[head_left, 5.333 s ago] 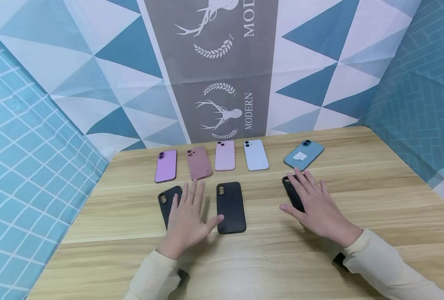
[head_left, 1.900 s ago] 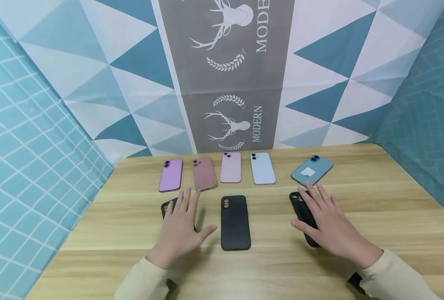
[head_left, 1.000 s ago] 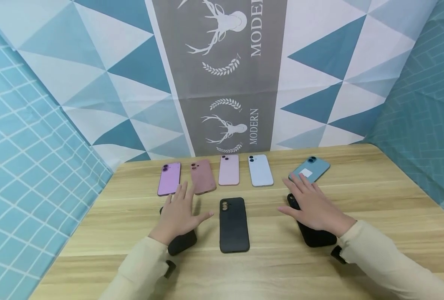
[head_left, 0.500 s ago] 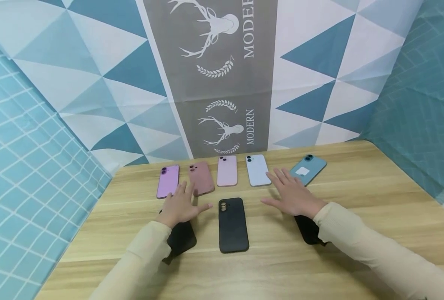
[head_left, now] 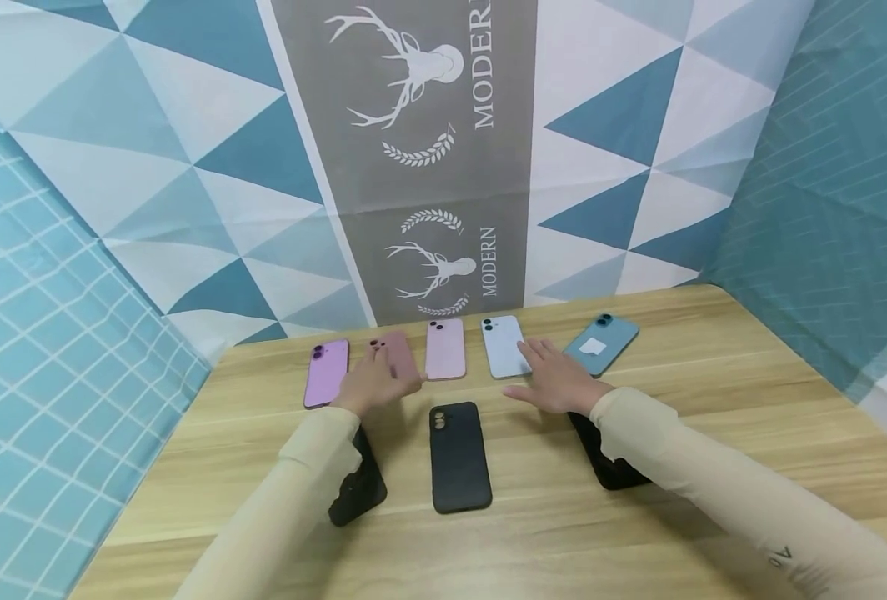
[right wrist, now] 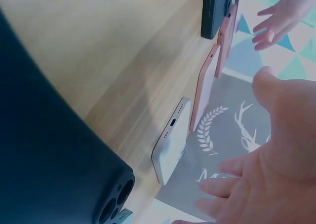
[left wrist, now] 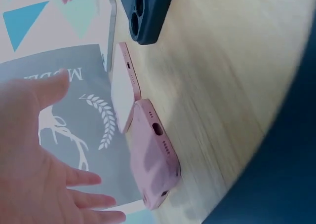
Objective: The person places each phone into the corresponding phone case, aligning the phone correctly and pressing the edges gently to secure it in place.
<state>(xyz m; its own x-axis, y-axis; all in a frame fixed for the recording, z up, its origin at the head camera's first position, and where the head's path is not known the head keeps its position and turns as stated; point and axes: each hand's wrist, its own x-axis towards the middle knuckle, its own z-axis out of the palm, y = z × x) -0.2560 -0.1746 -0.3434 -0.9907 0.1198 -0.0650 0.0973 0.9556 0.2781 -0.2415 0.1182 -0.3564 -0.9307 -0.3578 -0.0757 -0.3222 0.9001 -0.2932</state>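
Note:
My left hand [head_left: 376,382] hovers with spread fingers over the dusty pink phone [head_left: 404,360]; in the left wrist view the hand [left wrist: 34,169] holds nothing. Fingers extended, my right hand [head_left: 556,383] is at the lower right corner of the pale white-blue phone [head_left: 502,346]; contact is hard to tell in the head view, but a gap shows between hand [right wrist: 276,160] and phone [right wrist: 173,145] in the right wrist view. Under the forearms lie a left black phone case [head_left: 364,487] and a right one [head_left: 604,462], both partly hidden. The middle black case [head_left: 460,458] lies between the arms.
In the back row are also a purple phone [head_left: 327,372], a pale pink phone [head_left: 445,350] and a teal phone [head_left: 610,337] with a white sticker. A patterned cloth wall [head_left: 428,183] rises behind the wooden table [head_left: 488,550].
Both hands have moved forward from above the outer black cases to the back row of phones, the right one also leftward. The phones and cases stay where they lay.

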